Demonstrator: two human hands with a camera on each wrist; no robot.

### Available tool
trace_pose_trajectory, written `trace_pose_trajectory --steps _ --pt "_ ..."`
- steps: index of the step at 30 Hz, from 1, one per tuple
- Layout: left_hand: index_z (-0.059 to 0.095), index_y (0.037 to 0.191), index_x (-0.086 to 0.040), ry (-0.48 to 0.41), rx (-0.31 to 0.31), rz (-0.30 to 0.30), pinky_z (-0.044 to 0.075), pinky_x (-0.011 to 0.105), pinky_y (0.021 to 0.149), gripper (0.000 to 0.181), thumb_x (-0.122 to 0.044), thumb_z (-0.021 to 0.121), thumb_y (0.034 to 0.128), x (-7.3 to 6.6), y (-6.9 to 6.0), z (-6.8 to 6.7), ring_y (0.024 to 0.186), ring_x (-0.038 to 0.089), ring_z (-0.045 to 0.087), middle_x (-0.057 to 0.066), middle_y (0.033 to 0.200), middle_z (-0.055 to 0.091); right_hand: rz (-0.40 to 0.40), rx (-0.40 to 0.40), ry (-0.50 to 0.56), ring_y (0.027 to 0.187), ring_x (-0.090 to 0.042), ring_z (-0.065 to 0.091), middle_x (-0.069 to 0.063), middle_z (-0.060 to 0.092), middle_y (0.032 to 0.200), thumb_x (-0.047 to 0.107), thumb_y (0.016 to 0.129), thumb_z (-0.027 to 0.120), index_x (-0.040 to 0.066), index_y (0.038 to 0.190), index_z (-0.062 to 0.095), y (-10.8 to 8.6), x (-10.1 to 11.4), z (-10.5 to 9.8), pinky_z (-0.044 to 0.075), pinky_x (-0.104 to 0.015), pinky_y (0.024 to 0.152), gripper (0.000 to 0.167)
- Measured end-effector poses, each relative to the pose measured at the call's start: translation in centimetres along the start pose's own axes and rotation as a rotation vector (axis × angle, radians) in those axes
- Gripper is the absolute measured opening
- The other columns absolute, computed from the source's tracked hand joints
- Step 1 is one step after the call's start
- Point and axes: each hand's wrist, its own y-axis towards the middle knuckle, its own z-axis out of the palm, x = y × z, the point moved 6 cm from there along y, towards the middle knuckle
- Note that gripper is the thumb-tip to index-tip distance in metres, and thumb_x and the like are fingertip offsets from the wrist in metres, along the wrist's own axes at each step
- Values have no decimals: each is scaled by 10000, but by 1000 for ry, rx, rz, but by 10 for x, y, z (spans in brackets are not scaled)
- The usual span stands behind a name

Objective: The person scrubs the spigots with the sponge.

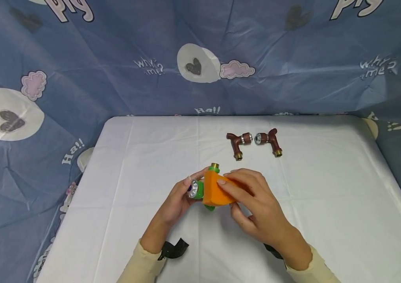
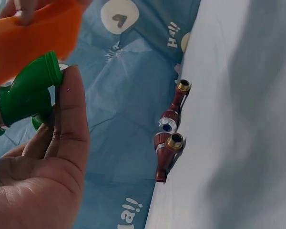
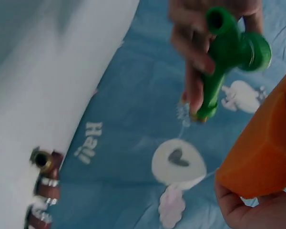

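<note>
In the head view, my left hand grips a green tap that has a brass threaded end and a silvery knob. An orange sponge, wedge-like in outline, is held by my right hand and hides the middle of the tap. The right wrist view shows the sponge a little apart from the tap. Seen from the left wrist, the left fingers lie along the far side of the tap, and the sponge is blurred.
Two brown taps with brass ends lie farther back on the white-covered table. Behind the table hangs a blue printed cloth. A black strap sticks out at the left wrist.
</note>
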Motion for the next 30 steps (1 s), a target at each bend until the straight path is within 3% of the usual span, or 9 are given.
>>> trace_pose_trajectory --steps 5,8,13,16,19,21,24,30 --pt "382 1477 209 21 -4 -18 560 243 912 770 -481 280 1148 0 -1 1 1025 88 621 -49 1215 678 -4 35 -12 1210 -383 540 -166 628 1318 111 994 495 69 1343 700 2 4 12 379 -352 1149 407" --pt "384 1454 235 20 -2 -24 554 246 943 797 -492 277 1147 0 -2 1 1066 79 625 -34 1263 671 21 51 -38 1205 -376 544 -154 636 1313 82 945 503 80 1332 714 -3 -1 14 381 -358 1141 441" --pt "374 1482 215 44 22 -18 519 295 1034 776 -480 279 1150 -2 -2 2 1251 108 608 179 1486 568 60 100 -110 1202 -356 549 -123 652 1295 79 892 522 125 1316 740 -14 -10 14 404 -448 1075 479" --pt "399 1486 193 59 33 -35 530 296 1019 757 -475 282 1150 -2 -1 2 1223 119 629 303 1441 558 67 127 -153 1196 -356 552 -114 660 1276 85 882 527 143 1292 758 -20 -15 12 418 -501 1014 474" --pt "413 1494 172 59 45 -42 554 309 984 746 -476 280 1149 -2 -2 2 1128 142 684 306 1366 612 77 147 -187 1194 -363 551 -112 666 1261 91 880 531 147 1260 774 -25 -21 9 416 -525 988 454" --pt "405 1500 168 59 64 -24 564 328 972 721 -449 263 1156 -3 -2 3 1055 167 720 298 1280 665 94 157 -208 1199 -369 549 -114 668 1257 100 884 534 144 1243 781 -29 -25 6 413 -536 995 438" --pt "387 1526 143 46 96 13 572 369 957 703 -435 221 1160 -5 -2 3 978 232 750 278 1276 680 136 164 -227 1207 -376 539 -119 663 1263 110 890 532 132 1239 780 -34 -32 1 401 -540 1013 429" --pt "365 1563 97 26 138 65 575 394 918 661 -375 132 1164 -10 -3 3 1048 275 737 390 1368 563 176 95 -216 1203 -388 522 -142 633 1302 116 889 521 113 1283 741 -38 -36 -8 384 -399 1084 451"
